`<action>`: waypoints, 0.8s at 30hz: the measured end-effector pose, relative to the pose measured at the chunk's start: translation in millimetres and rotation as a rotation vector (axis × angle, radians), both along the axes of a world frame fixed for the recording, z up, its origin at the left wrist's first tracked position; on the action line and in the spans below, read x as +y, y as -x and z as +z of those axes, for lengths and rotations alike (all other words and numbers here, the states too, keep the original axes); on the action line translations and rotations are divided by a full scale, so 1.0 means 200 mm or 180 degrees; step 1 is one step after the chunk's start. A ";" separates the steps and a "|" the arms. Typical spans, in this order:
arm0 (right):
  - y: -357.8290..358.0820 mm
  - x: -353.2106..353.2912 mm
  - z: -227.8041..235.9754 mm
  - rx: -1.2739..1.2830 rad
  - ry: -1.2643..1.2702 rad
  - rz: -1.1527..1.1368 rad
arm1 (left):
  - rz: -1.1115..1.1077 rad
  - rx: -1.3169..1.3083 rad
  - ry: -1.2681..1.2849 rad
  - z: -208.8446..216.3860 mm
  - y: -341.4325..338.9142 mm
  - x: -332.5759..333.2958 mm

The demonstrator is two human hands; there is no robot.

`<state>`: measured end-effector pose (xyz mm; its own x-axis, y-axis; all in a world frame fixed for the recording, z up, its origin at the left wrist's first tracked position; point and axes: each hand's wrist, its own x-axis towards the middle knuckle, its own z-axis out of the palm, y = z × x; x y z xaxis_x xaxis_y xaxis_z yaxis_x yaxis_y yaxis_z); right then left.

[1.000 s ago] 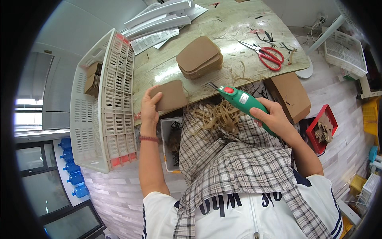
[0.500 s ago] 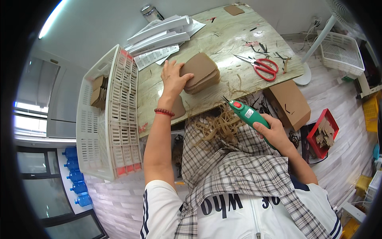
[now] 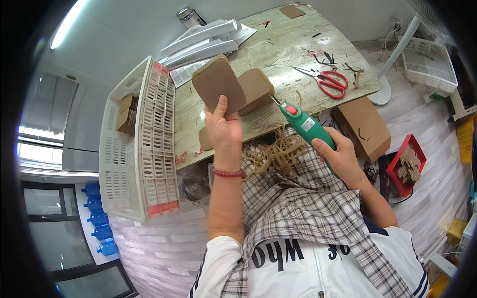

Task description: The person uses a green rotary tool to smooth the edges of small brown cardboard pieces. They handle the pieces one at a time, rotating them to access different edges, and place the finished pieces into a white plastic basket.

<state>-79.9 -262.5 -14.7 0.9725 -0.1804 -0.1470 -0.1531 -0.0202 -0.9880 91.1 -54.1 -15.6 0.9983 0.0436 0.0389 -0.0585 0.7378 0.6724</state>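
My left hand (image 3: 224, 129) grips a brown panel with rounded corners (image 3: 218, 82) by its lower edge, thumb on its face, and holds it tilted up above the table. Behind it lies a stack of similar brown panels (image 3: 257, 88). In my right hand (image 3: 340, 154) is a green handheld electric tool (image 3: 309, 130) with a red button and a narrow metal tip. That tip points toward the stack's right side; I cannot tell whether it touches. Tangled tan trimming strips (image 3: 278, 156) lie on my checked apron, below the table's front edge. Another brown panel (image 3: 204, 139) lies partly hidden behind my left wrist.
Red-handled scissors (image 3: 330, 83) and dark scraps (image 3: 328, 57) lie on the table's (image 3: 283, 44) right part. Papers (image 3: 198, 47) sit at the back left. A white plastic crate (image 3: 159, 144) flanks the left; a cardboard box (image 3: 362, 129) and red tray (image 3: 405, 166) stand right.
My left hand has taken a brown panel from the stack and lifted it toward me, turning it upright. My right hand has moved the green tool slightly up and left, its tip nearer the stack.
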 end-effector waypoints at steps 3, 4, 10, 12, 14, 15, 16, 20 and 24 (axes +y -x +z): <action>-0.02 0.04 0.05 -0.0056 0.0037 -0.0015 | -0.0105 0.0196 0.0895 -0.05 0.06 -0.09; -0.03 0.05 0.07 -0.0076 0.0061 -0.0001 | -0.0155 0.0228 0.1154 -0.07 0.07 -0.12; -0.03 0.07 0.09 -0.0067 0.0012 -0.0050 | -0.0308 0.0310 0.1651 -0.10 0.08 -0.21; -0.02 0.08 0.10 -0.0075 0.0040 -0.0047 | -0.0309 0.0336 0.1742 -0.11 0.08 -0.22; -0.02 0.08 0.10 -0.0092 0.0035 -0.0033 | -0.0306 0.0368 0.1738 -0.12 0.09 -0.24; -0.02 0.08 0.10 -0.0101 0.0030 -0.0028 | -0.0307 0.0384 0.1735 -0.12 0.10 -0.24; -0.03 0.08 0.10 -0.0101 0.0022 -0.0041 | -0.0313 0.0428 0.1713 -0.12 0.11 -0.25; -0.03 0.07 0.10 -0.0132 0.0048 -0.0068 | -0.0432 0.0453 0.1518 -0.17 0.13 -0.25; -0.05 0.07 0.11 -0.0177 0.0133 -0.0120 | -0.0460 0.0523 0.1389 -0.18 0.18 -0.29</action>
<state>-70.7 -249.3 7.0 0.9714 -0.2220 -0.0846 -0.0995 -0.0567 -0.9934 54.3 -111.5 -51.9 0.9867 -0.1186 -0.1109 0.1463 0.9457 0.2904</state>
